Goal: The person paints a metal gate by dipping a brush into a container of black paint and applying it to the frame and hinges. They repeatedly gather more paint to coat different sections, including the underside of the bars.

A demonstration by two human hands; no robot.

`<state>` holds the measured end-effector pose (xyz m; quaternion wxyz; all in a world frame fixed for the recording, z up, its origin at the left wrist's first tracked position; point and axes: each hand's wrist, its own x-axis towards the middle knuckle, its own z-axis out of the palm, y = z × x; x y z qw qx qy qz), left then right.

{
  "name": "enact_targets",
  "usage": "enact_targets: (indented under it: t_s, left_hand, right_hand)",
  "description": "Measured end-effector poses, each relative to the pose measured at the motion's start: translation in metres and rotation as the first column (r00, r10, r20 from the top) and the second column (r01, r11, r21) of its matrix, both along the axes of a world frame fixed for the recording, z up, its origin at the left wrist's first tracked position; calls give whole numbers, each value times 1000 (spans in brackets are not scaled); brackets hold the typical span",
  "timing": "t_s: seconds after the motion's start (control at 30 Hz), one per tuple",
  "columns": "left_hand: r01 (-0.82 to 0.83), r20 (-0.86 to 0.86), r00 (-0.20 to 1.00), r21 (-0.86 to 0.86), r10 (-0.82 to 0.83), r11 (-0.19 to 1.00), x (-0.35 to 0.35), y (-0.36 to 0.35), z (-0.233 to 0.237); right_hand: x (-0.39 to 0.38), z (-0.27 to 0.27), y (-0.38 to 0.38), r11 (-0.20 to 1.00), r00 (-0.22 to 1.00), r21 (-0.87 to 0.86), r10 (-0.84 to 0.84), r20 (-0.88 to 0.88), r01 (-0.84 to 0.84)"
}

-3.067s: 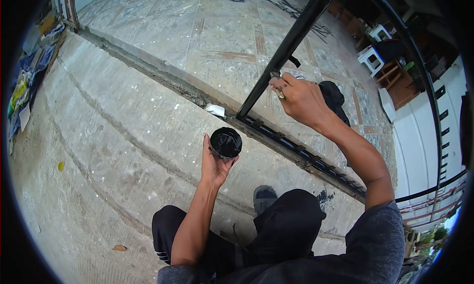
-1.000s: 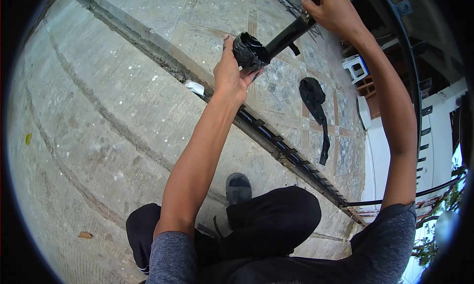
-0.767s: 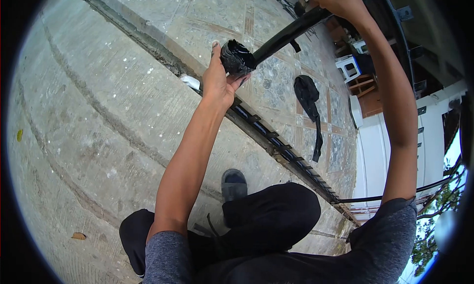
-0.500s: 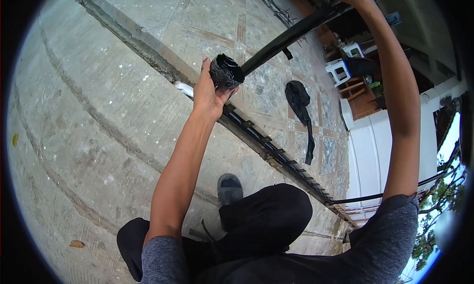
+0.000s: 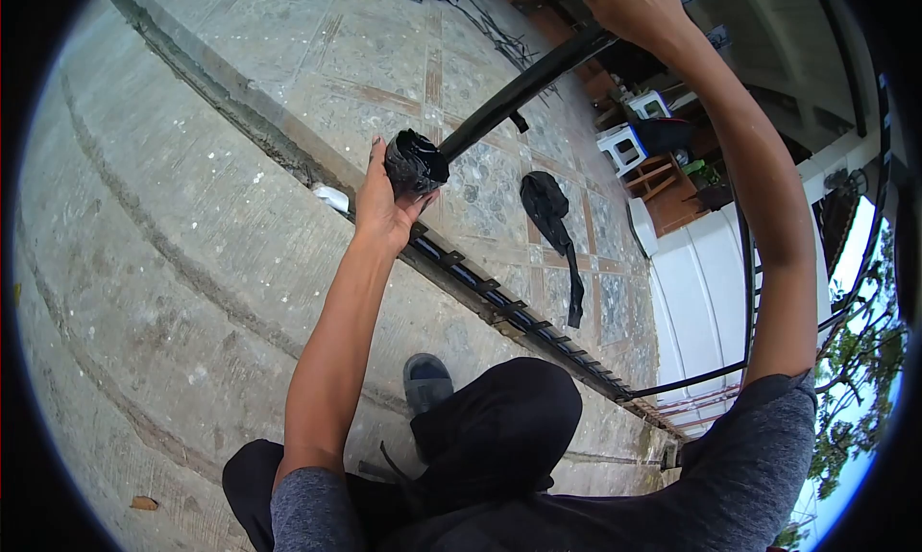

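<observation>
My left hand point(image 5: 389, 211) is wrapped around a small black-coated cup point(image 5: 417, 163). Its open top shows glossy, wet black paint, and dark smears mark my fingertips. Right behind the cup, a long black metal bar point(image 5: 538, 80) slants toward the upper right. My right hand point(image 5: 634, 10) is raised at the top edge beside the upper part of that bar, its fingers curled. Whatever it grips is cut off or hidden there. Below the cup runs a black slatted metal frame point(image 5: 499, 302) along the edge of the paving.
A black cloth-like bundle point(image 5: 545, 206) with a long tail lies on the stone-patterned paving. White plastic stools point(image 5: 624, 149) and wooden furniture point(image 5: 665, 189) stand beyond a low white wall point(image 5: 687, 302). My sandalled foot point(image 5: 427, 383) rests on the concrete. Dark thin strips point(image 5: 504, 38) lie farther back.
The view has shifted, so the scene sits farther left. My right hand appears farther left and slightly lower along the bar. My left hand still holds the cup in much the same pose.
</observation>
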<state>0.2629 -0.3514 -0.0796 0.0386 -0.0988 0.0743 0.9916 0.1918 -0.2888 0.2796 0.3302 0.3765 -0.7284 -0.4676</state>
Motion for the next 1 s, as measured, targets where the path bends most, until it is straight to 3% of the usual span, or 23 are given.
enact_targets:
  t_s: [0.03,0.1,0.17,0.27,0.33,0.4,0.43,0.47,0.5,0.57,0.63,0.7,0.77,0.87,0.97,1.0]
  left_hand:
    - [-14,-13,1000,0,14,1000,0,-2,0]
    - [-25,8,1000,7,25,1000,-1,-7,2]
    - [-56,48,997,1,56,998,2,-15,2]
    - [-69,61,996,22,67,997,0,-25,1]
    - [-66,34,997,31,65,997,-1,-28,-4]
    - [-78,49,996,25,77,997,-1,-26,-3]
    - [-87,61,994,24,85,996,-1,-26,-3]
    - [-86,73,994,24,84,996,-1,-26,-3]
    - [-81,83,993,23,79,996,-2,-25,-4]
    - [-67,86,994,19,65,998,-5,-24,-6]
    - [-64,69,996,16,63,998,-9,-26,-12]
    - [-77,60,995,13,76,997,-11,-32,-18]
    - [-100,53,994,11,99,995,-11,-40,-20]
    - [-118,83,989,-14,119,993,-9,-48,-22]
    - [-111,74,991,-18,112,994,-12,-46,-29]
    - [-111,78,991,-20,112,994,-12,-46,-30]
  right_hand:
    - [-15,-19,13,994,999,95,-52,-12,53]
    - [-19,-62,31,984,992,161,51,117,-70]
    - [-1,-93,30,993,951,27,99,292,-111]
    - [25,-87,17,969,793,-166,-46,607,183]
    - [5,-60,30,937,798,-275,-8,603,217]
    - [-12,-9,45,907,879,-395,62,473,149]
    - [1,17,38,917,929,-390,67,364,86]
    - [-2,39,45,932,956,-344,195,220,-111]
    - [40,39,20,910,988,-414,79,132,-17]
    - [34,43,31,940,960,-200,262,-100,-278]
    - [19,22,51,991,989,-50,121,-79,-126]
    - [23,-24,57,1000,996,29,-9,91,6]
    - [27,-54,59,1000,957,-3,-17,290,18]
    - [33,-31,55,929,800,-360,147,581,90]
    - [27,28,57,810,917,-569,112,384,139]
    - [13,48,68,859,946,-497,255,201,-126]
